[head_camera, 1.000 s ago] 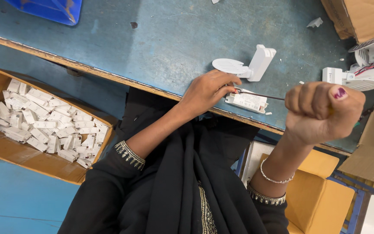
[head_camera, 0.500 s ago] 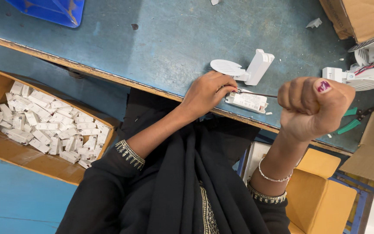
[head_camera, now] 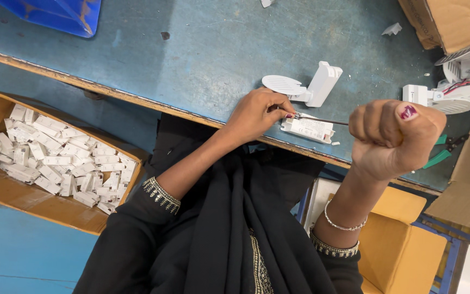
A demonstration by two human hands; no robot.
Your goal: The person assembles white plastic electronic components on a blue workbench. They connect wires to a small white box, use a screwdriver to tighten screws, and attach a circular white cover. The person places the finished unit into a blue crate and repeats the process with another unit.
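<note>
- I am steadying a small white rectangular module point(head_camera: 307, 129) that is lying flat at the near edge of the tabletop point(head_camera: 191, 54), just beyond my left fingertips.
- My left hand point(head_camera: 257, 113) is pinching its grip together around the tip end of a thin metal shaft point(head_camera: 322, 121), right where the tip is meeting the module's left end.
- My right hand point(head_camera: 395, 136) is curling into a tight fist, its grip pressed together around the tool's handle; the handle itself is hidden inside my fingers, and only the shaft is showing, running from the fist across to my left grip.
- Just past my left grip, a white bracket part with a round slotted disc point(head_camera: 303, 87) is sitting on the tabletop, close to the module but apart from it.
- Beyond my right fist, a white round fixture with red and black wires point(head_camera: 455, 90) is lying near the tabletop's far right side.
- Behind my right fist, green-handled pliers point(head_camera: 441, 149) are peeking out, partly hidden.
- Well off to the left of my left arm, below the tabletop, a cardboard box point(head_camera: 6, 193) is holding a heap of similar white modules point(head_camera: 55, 158).
- Under my right wrist, a yellow seat point(head_camera: 403, 245) is showing.
</note>
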